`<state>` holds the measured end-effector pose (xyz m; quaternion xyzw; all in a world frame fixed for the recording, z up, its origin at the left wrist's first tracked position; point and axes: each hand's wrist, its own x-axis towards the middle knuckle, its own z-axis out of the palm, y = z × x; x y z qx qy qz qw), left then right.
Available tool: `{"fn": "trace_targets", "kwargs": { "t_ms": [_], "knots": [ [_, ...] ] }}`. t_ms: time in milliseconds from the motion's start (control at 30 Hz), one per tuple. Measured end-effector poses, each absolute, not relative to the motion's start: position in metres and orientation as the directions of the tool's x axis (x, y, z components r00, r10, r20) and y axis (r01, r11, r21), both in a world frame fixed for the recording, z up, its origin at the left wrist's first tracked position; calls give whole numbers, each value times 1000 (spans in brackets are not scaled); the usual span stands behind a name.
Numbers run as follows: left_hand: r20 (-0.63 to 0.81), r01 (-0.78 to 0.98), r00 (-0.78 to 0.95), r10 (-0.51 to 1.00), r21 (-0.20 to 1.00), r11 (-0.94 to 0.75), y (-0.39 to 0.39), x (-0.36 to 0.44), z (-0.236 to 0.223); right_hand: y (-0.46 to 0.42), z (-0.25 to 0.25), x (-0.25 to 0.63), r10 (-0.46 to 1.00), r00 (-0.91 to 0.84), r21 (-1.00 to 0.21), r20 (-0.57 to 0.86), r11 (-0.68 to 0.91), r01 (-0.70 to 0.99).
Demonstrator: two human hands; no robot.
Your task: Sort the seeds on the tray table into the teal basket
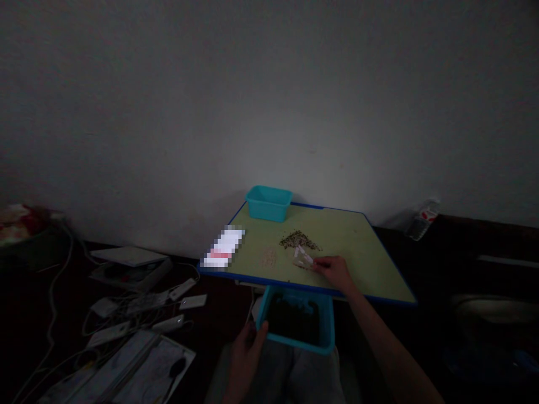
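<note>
My left hand [246, 356] grips the left rim of a turquoise plastic basin [330, 328], thumb over the edge. The basin is held over the lap just below the table's front edge, with a dark mass of fine bits inside. My right hand [336, 271] pinches a small whitish, partly see-through piece [302, 257], perhaps plastic or paper; its kind is unclear. That piece touches the tabletop at the near side of a heap of mixed dark and light grains [298, 239]. Left of it lies a thin patch of pale pinkish grains [268, 257].
A pale green table [353, 233] with blue edging stands against the wall. On it are a second turquoise basin [269, 205] at the back left and a bright blurred-out phone-like slab [223, 248]. Power strips and cables [138, 306] clutter the dark floor at left.
</note>
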<state>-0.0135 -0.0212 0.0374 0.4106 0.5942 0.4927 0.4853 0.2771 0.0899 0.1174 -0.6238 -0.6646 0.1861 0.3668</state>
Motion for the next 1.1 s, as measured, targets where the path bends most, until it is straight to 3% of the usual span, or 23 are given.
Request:
{"fn": "trace_targets", "kwargs": {
  "t_ms": [333, 600, 767, 1100],
  "knots": [
    [-176, -142, -48, 983, 975, 168, -15, -14, 26, 57, 122, 259, 967, -74, -726, 245, 234, 646],
    [-264, -225, -49, 963, 943, 247, -13, -15, 26, 52, 124, 253, 944, -135, -707, 300, 315, 633],
    [-245, -236, -46, 968, 945, 228, -13, -15, 23, 54, 120, 257, 952, -132, -734, 277, 298, 610],
    [-323, -414, 60, 944, 853, 318, -11, -16, 21, 95, 116, 314, 940, 214, -836, 264, 113, 536]
  ]
}}
